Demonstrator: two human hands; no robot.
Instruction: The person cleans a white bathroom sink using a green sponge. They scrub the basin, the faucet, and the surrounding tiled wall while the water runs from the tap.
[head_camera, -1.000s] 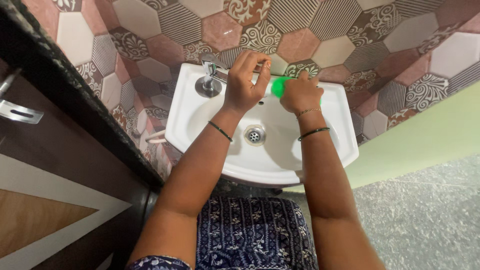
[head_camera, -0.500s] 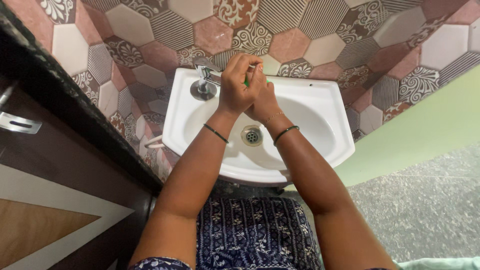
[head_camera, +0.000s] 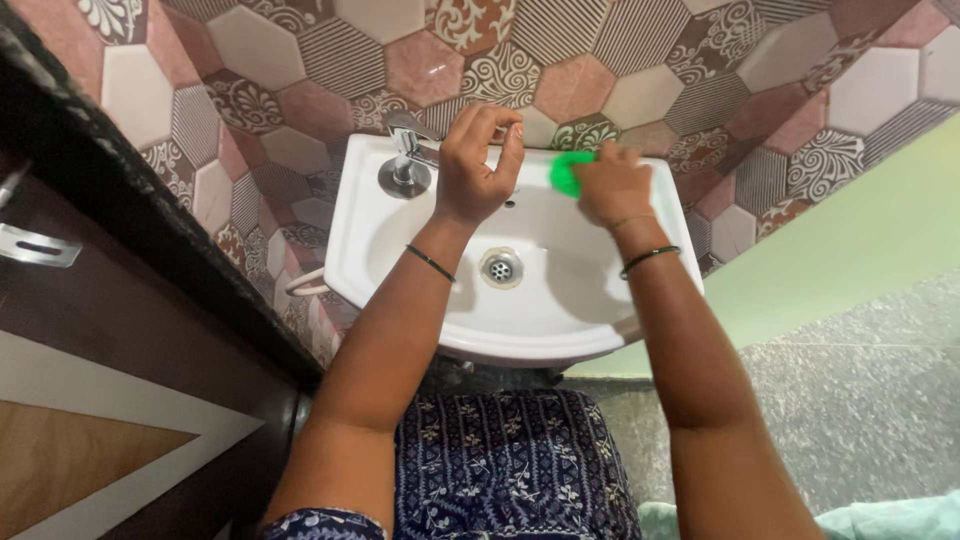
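Head view, right hand (head_camera: 612, 185) with green scrubber (head_camera: 566, 172) moved right

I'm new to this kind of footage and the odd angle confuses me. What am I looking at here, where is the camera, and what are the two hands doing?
There is no machine here: a person wears one camera on the head, and it looks straight down at their own arms. That is why the wall tiles appear at the top and the patterned clothing at the bottom.

In the middle is a white wash basin with a metal drain and a chrome tap at its back left corner.

The right hand is closed on a green scrub pad and presses it against the basin's back rim. The left hand is raised beside the tap with curled fingers; whether it holds anything cannot be told.

A dark counter edge and a cabinet lie to the left, a grey speckled floor to the right.
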